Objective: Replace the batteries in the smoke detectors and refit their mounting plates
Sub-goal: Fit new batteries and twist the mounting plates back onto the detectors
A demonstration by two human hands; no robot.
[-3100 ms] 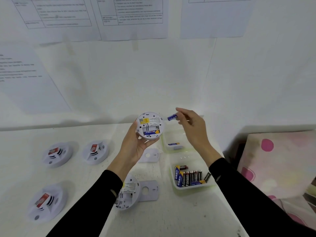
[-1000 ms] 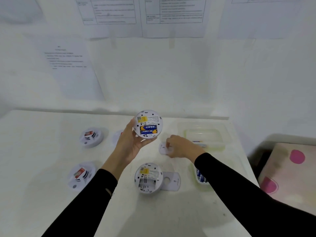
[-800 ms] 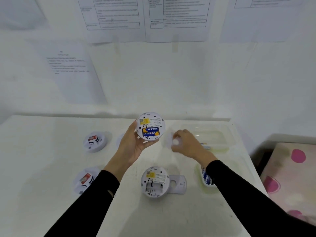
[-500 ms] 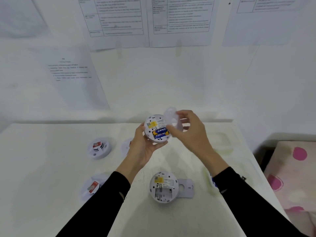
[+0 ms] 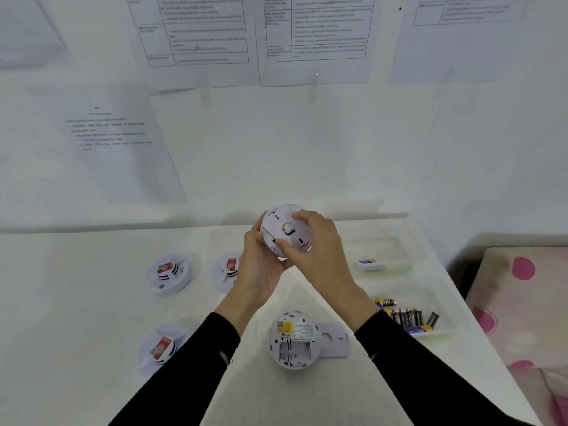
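Clock: read around the held detector.
Open detector (image 5: 293,339): nearest, at 6 o'clock, lying back-up on the table (image 5: 92,302). Its battery bay looks empty. A dropped forearm could knock it.
Loose plate (image 5: 333,338): just beside the open detector, on its 3 o'clock side. It could be pushed toward the table edge by the same knock.
Battery tray (image 5: 430,332): at 4 o'clock, with cells lying in it. The right sleeve passes close and might catch its rim.
Left hand (image 5: 261,265): cups the held detector (image 5: 288,229) from below, fingers curled round its rim. If this grip loosens during a twist, the unit falls onto the open one.
Right hand (image 5: 319,256): thumb and fingertips spread and clamped on the mounting plate (image 5: 299,238), which sits over the detector's back.
Main risk: the tabs are hidden. Twisting a tilted plate could jam it or leave it half-latched, and forcing it could snap a tab.
Closed detectors (image 5: 167,273): three at 7 to 9 o'clock, apart from the hands.
Far tray (image 5: 384,241): at 3 o'clock, holding one cell. I judge it unthreatened.
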